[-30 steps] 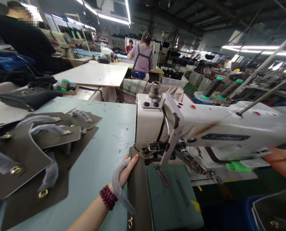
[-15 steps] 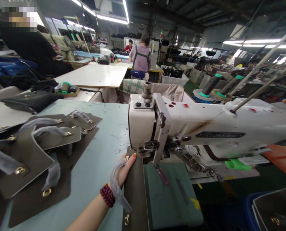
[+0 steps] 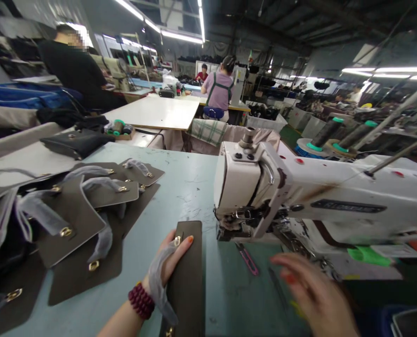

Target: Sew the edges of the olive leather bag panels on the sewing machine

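Note:
My left hand (image 3: 169,262) grips a dark brown bag panel (image 3: 189,276), thumb on top and fingers under its left edge. The panel's handle, wrapped in translucent film (image 3: 157,276), loops over my wrist beside a beaded bracelet. Gold-coloured hardware fastens the handle's ends. Left of the sewing machine head (image 3: 238,180), the panel lies apart from the needle area. My right hand (image 3: 313,290), blurred by motion, hovers over the table's right part with fingers stretched out and nothing visible in them. Nearest to it are a slim pink-edged tool (image 3: 248,262) and a thin dark blade-like strip (image 3: 277,286).
Several similar panels with wrapped handles (image 3: 99,267) are heaped on the left of the pale table (image 3: 180,182). A black bag (image 3: 75,140) lies behind them. Thread cones (image 3: 325,133) stand beyond the machine. Co-workers (image 3: 218,89) sit farther back.
The panel, held by my left hand, has come away from under the machine head, leftward in relation to it. My right hand has come into view over the table. The view has shifted.

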The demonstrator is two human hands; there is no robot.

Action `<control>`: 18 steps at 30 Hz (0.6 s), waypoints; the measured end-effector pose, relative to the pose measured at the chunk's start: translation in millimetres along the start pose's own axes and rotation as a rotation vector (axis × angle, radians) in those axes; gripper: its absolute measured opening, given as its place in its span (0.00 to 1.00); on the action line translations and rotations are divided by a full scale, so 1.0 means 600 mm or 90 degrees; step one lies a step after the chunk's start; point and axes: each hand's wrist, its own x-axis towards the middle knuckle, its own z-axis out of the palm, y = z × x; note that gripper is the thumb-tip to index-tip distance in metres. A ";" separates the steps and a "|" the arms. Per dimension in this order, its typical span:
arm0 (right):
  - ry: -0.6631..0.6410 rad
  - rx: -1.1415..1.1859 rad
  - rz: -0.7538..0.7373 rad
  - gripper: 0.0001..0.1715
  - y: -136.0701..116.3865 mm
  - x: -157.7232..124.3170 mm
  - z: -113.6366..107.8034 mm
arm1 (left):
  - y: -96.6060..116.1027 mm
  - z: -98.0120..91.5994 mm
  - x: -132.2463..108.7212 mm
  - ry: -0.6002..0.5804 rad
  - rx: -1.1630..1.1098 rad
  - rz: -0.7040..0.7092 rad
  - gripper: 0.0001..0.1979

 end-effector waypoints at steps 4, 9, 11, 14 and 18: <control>-0.298 0.443 0.228 0.32 -0.039 0.010 0.193 | -0.019 -0.005 -0.006 0.004 -0.021 0.064 0.28; -0.314 0.695 0.265 0.23 -0.091 0.034 0.289 | -0.056 -0.062 -0.028 0.043 -0.008 0.105 0.37; -0.308 0.725 0.262 0.20 -0.091 0.036 0.288 | -0.071 -0.094 -0.046 0.066 -0.006 0.100 0.31; -0.296 0.693 0.285 0.20 -0.080 0.029 0.284 | -0.085 -0.138 -0.080 0.131 0.047 0.094 0.24; -0.265 0.650 0.345 0.20 -0.073 0.051 0.297 | -0.079 -0.189 -0.117 0.264 0.124 0.147 0.22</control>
